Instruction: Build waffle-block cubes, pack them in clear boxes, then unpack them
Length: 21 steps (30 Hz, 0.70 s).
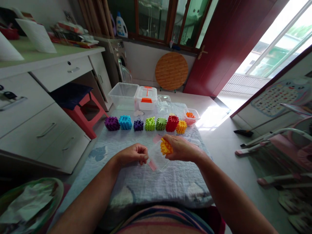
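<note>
My right hand is closed around a yellow toy block with a notched, bumpy surface. Below that block lies a clear plastic lid with pink tabs, flat on the cloth. Just left of the lid, my left hand has its fingers curled in; whether anything small is inside is hidden. Beyond the hands, a row of similar blocks stands on the cloth: purple, light blue, dark violet, lime, green, red and yellow-orange.
At the table's far end stand an uncovered clear bin, a lidded box with orange latches and a clear container. A small tub with orange pieces sits far right. A pink stool is left of the cloth-covered table.
</note>
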Each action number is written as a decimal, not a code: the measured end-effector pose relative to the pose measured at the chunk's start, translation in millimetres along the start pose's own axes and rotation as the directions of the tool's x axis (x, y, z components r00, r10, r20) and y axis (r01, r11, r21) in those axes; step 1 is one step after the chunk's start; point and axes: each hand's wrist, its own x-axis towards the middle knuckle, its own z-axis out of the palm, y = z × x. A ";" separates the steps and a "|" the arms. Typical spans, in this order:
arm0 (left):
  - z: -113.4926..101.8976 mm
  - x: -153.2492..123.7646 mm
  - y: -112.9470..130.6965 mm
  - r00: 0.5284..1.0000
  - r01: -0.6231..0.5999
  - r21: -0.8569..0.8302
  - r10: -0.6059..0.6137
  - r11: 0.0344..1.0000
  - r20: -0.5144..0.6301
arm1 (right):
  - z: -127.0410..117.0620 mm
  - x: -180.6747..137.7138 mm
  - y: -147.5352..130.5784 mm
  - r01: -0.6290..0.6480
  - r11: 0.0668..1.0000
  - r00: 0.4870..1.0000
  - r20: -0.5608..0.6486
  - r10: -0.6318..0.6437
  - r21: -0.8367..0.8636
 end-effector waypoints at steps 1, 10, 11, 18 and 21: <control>-0.2 0.2 0.4 0.997 -0.047 0.030 0.049 0.998 -0.065 | 2.0 -1.0 -0.6 -0.013 1.000 1.000 0.003 0.013 -0.005; 7.1 -1.5 8.6 0.953 -0.266 0.336 0.298 0.903 -0.046 | 16.3 -1.7 -1.3 -0.133 0.989 0.989 0.057 0.137 -0.068; 9.6 -0.6 8.7 0.951 -0.267 0.375 0.306 0.888 -0.047 | 17.6 -0.3 -1.1 -0.130 0.989 0.990 0.051 0.134 -0.076; 30.5 3.4 6.3 0.897 -0.307 0.578 0.433 0.756 -0.090 | 31.5 15.0 -2.2 -0.123 0.974 0.992 0.016 0.128 -0.191; 34.5 3.3 2.9 0.879 -0.312 0.623 0.467 0.717 -0.099 | 41.2 21.0 -3.6 -0.125 0.964 0.987 0.069 0.145 -0.235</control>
